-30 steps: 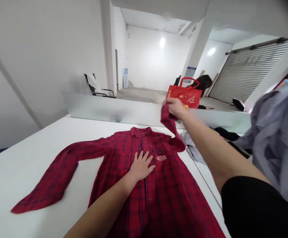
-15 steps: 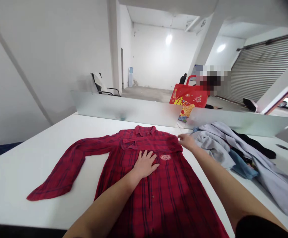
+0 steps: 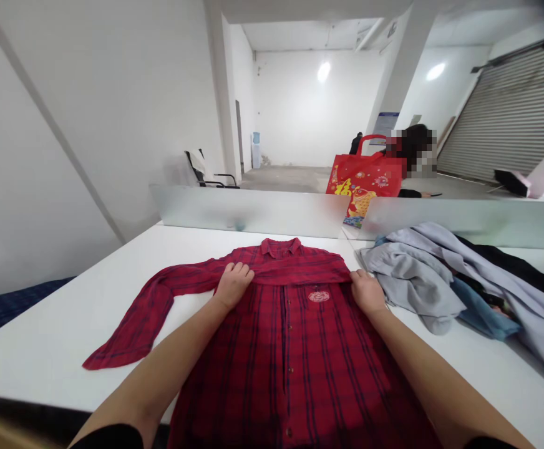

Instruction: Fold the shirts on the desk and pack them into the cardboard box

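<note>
A red and dark-blue plaid shirt (image 3: 262, 337) lies front up, its collar at the far side and a pale round badge on the chest. One sleeve (image 3: 300, 269) is folded across the upper chest; the other sleeve (image 3: 136, 318) stretches out over the table to the left. My left hand (image 3: 234, 284) is closed with curled fingers on the cuff end of the folded sleeve. At the shirt's right edge, where that sleeve folds over, my right hand (image 3: 366, 290) pinches the cloth.
A heap of grey, blue and black clothes (image 3: 407, 280) lies on the right of the white table (image 3: 47, 355). Frosted dividers (image 3: 253, 209) run along the far edge. Beyond them are a red gift bag (image 3: 365, 178), a person (image 3: 415, 149) and a chair (image 3: 206, 171).
My left hand has moved from lying flat on the chest to gripping the folded sleeve's cuff end. My right hand has closed on the shirt's right edge. The view has shifted slightly.
</note>
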`<state>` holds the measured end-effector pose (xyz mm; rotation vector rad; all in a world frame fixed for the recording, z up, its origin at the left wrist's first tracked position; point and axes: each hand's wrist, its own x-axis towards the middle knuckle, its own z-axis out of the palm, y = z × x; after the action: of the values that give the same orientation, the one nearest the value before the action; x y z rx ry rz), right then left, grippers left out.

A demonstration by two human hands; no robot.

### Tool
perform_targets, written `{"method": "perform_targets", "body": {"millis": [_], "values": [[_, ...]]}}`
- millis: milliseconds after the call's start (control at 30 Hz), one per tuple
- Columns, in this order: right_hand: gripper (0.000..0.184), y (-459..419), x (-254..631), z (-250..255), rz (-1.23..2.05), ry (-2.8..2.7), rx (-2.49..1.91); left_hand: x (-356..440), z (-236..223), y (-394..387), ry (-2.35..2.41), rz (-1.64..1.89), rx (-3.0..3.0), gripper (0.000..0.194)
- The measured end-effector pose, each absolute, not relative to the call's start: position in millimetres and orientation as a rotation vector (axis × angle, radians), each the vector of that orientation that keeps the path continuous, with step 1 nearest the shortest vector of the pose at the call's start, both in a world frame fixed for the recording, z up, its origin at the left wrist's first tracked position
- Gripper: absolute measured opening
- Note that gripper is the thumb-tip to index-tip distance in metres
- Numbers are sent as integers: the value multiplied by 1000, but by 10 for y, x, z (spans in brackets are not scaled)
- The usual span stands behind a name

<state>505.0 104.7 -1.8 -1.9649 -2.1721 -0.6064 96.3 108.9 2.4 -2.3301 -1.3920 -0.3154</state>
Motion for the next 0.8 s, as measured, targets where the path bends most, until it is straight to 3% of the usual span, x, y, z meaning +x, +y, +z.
{"method": "perform_targets", "body": {"millis": [167, 333, 467, 633, 733, 800], "values": [[31, 938, 5173, -55, -617, -2263, -1964, 767, -38, 1101, -1381, -289, -2339, 27], [35, 938, 5057, -21, -724, -2183, -1797, 827, -83, 1094, -1458, -515, -2327, 38], [42, 1126, 4724, -63, -553, -2436, -1613, 985, -74, 1279, -1687, -589, -2530, 40], [44, 1387, 4477, -93, -277, -2335, -1971, 1053, -17, 1541, -2166, -888, -2379, 27], [48, 1356, 4427, -77, -358, -2226, -1816, 1014, 53, 1580, -2273, -1212, -2217, 26], [47, 1204, 4386, -85, -208, -2296, -1587, 905, 92, 1559, -2362, -1476, -2050, 24]]}}
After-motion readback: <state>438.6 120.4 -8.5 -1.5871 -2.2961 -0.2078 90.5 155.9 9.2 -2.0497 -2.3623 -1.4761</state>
